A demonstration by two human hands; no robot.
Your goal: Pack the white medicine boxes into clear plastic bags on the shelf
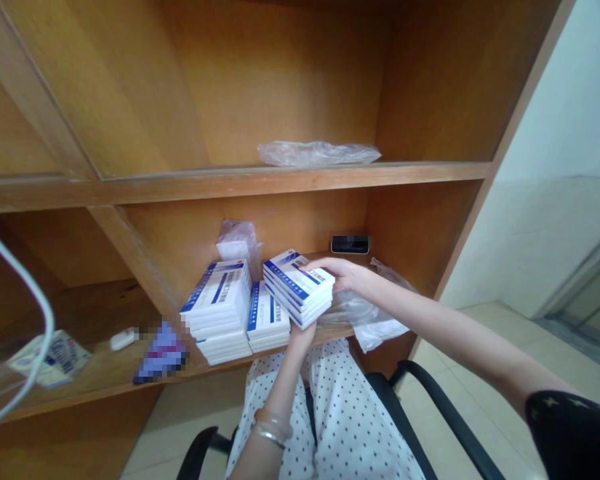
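Observation:
A stack of several flat white-and-blue boxes [300, 283] is held between my two hands, just above the lower shelf. My left hand [303, 335] supports the stack from below at its near edge, its fingers mostly hidden. On the right side, my right hand [336, 268] grips the stack, with fingers over the top box. A tall pile of the same boxes [220, 303] stands on the shelf to the left. Between it and the held stack sits a lower pile [267, 320], partly covered by the held boxes.
Behind the piles is a plastic-wrapped bundle [239, 241]. A phone [350, 245] leans at the back right, and clear plastic bags [375, 323] lie by my right forearm. Another bag [320, 153] rests on the upper shelf. A white cable [43, 320] hangs at left. Chair armrests [445, 407] flank my lap.

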